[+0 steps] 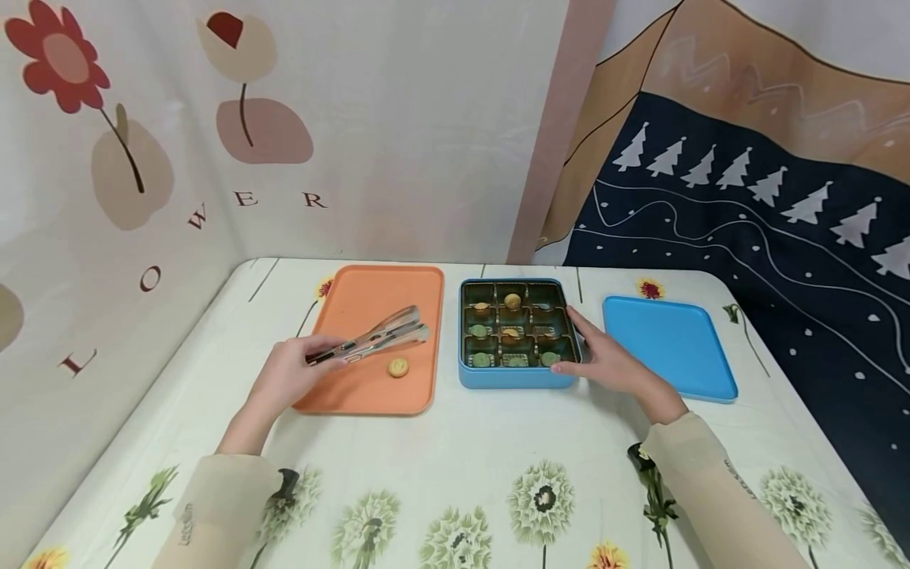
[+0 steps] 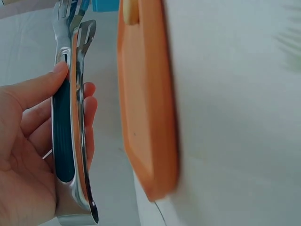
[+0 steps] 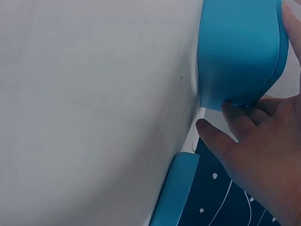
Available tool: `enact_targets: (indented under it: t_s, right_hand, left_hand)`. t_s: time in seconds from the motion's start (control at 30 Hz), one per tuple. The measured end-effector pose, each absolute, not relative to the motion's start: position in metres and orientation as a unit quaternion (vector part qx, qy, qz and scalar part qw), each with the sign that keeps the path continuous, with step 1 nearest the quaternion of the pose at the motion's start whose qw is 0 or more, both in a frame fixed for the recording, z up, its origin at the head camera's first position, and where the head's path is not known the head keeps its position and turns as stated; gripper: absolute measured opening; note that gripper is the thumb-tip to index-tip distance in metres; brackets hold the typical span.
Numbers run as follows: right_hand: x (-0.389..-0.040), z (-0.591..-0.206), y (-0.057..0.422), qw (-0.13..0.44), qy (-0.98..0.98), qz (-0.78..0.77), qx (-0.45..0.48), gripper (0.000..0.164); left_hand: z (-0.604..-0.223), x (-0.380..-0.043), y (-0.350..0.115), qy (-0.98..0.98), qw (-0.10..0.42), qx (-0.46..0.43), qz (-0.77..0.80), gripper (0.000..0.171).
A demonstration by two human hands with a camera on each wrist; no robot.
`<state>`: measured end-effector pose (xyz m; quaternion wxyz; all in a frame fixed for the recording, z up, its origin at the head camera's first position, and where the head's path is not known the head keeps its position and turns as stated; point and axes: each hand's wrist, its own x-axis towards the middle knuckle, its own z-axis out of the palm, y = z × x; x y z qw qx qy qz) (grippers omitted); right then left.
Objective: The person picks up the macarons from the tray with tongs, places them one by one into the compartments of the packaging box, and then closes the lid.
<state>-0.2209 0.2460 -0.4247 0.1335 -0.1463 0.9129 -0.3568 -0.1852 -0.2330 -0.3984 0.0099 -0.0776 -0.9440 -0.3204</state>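
Observation:
My left hand (image 1: 291, 367) grips metal serving tongs (image 1: 387, 336) over the orange tray (image 1: 415, 395). Dark grip panels run along their handles, and in the left wrist view the thumb presses one of them. The slotted tips stand slightly apart with nothing between them. Below the tongs, a round yellow cookie (image 1: 398, 367) lies on the tray. A blue box (image 1: 517, 379) stands to the right, its dark divided insert (image 1: 526, 320) holding several green and yellow cookies. My right hand (image 1: 618, 359) holds the box's right side, thumb at the near corner, other fingertips against the wall.
A flat blue lid (image 1: 668, 344) lies on the table right of the box. The white flower-print tablecloth (image 1: 441, 466) spreads in front. Printed curtains (image 1: 426, 142) hang behind the table's far edge.

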Motion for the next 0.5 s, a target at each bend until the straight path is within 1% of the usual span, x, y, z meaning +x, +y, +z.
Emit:
enact_targets:
  t_s: [0.5]
  right_hand:
    - [-0.222,-0.425,0.246,0.132,0.912,-0.359,-0.146,0.107]
  left_hand:
    - [-0.411,-0.173,-0.251,-0.947,-0.039,-0.078,-0.309,0.031]
